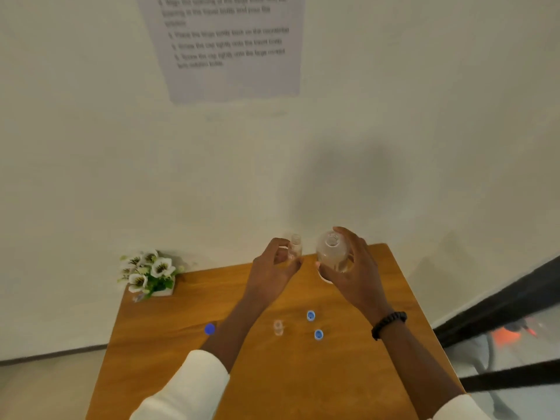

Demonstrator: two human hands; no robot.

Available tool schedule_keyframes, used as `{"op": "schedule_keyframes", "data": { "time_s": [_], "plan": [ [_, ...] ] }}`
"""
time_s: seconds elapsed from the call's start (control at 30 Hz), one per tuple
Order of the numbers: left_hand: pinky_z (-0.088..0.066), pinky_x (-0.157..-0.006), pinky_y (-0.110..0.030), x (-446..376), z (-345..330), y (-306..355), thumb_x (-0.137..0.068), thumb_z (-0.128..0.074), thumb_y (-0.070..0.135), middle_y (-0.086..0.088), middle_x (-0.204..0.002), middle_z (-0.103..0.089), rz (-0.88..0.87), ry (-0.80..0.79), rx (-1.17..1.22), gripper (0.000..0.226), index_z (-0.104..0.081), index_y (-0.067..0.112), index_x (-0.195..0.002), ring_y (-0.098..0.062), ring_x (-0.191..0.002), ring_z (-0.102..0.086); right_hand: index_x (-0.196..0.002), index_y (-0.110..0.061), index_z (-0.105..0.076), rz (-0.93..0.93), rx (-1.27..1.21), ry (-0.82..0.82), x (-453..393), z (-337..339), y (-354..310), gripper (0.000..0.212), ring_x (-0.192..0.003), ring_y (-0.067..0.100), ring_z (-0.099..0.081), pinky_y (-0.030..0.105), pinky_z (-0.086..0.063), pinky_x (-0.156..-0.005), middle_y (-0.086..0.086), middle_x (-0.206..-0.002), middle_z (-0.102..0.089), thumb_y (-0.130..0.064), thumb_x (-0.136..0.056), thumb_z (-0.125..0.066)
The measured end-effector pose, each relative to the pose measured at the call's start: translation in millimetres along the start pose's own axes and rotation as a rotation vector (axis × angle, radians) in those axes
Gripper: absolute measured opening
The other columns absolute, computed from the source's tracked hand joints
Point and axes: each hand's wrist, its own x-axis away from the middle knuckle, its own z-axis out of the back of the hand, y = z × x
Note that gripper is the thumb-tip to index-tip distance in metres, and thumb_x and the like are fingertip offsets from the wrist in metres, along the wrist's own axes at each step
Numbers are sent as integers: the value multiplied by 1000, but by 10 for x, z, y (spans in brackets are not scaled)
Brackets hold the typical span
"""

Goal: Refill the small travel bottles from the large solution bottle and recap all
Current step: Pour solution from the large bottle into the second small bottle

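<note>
My right hand (353, 268) grips the large clear solution bottle (331, 254), uncapped and lifted above the far part of the wooden table (348, 374). My left hand (275, 268) pinches a small clear travel bottle (295, 247), also uncapped, held upright just left of the large one. A second small clear travel bottle (278, 327) stands open near the table's middle. Two blue caps (311, 315) (318, 334) lie to its right, open side up. A third blue cap (209, 329) lies left of my left forearm. A white object (324, 278) peeks out under the large bottle.
A small pot of white artificial flowers (150, 272) stands at the table's far left corner. The table is pushed against a white wall with a printed instruction sheet (230, 47). A dark frame (500, 307) runs along the right side beyond the table edge.
</note>
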Motion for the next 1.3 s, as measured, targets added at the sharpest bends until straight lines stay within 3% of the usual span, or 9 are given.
{"op": "schedule_keyframes", "data": {
  "time_s": [0.1,0.2,0.37,0.53,0.93,1.17,1.3],
  "plan": [
    [-47,-65,-3,79,396,383,-84,-72,38,23,-96,-63,-92,84,33,34,-54,34,-113,5,-88,-63,-138,-30,-46,134,33,21,-264,108,-427,77,-107,2,-52,4,-46,-79,-7,-127,-51,-31,-72,-87],
    [-49,-66,-7,228,743,637,-84,-71,39,23,-96,-67,-149,139,96,29,-56,36,-109,5,-85,-67,-140,-32,-44,266,81,1,-418,186,-829,79,-108,-5,-48,1,-43,-79,-5,-128,-50,-34,-73,-86],
    [-56,-75,-19,534,1076,789,-83,-73,39,12,-98,-71,-238,194,147,33,-61,29,-112,-9,-87,-70,-143,-40,-38,439,201,-30,-449,220,-1403,83,-105,6,-51,12,-53,-76,-6,-126,-47,-39,-73,-84],
    [-56,-78,-22,781,1207,832,-82,-73,39,16,-93,-70,-287,213,163,32,-62,29,-110,-6,-86,-69,-139,-38,-44,552,277,-47,-362,207,-1759,75,-107,10,-52,18,-57,-79,-8,-127,-46,-37,-75,-83],
    [-57,-78,-19,991,1275,847,-76,-69,53,15,-102,-68,-312,216,186,37,-60,40,-110,-3,-90,-68,-135,-39,-53,645,520,-25,-259,285,-1947,65,-104,17,-54,21,-45,-84,1,-125,-54,-30,-78,-82],
    [-56,-77,-20,997,1261,797,-78,-71,48,10,-104,-68,-296,194,207,39,-63,32,-112,-11,-89,-70,-135,-22,-54,677,423,-37,-257,361,-1924,73,-108,27,-63,45,-51,-96,6,-127,-63,-23,-71,-88],
    [-55,-74,-19,990,1259,786,-76,-70,52,10,-103,-68,-290,194,212,42,-63,32,-112,-13,-88,-70,-128,-9,-61,734,455,21,-279,359,-1881,71,-102,34,-67,46,-47,-95,14,-120,-68,-18,-65,-92]
  ]
}}
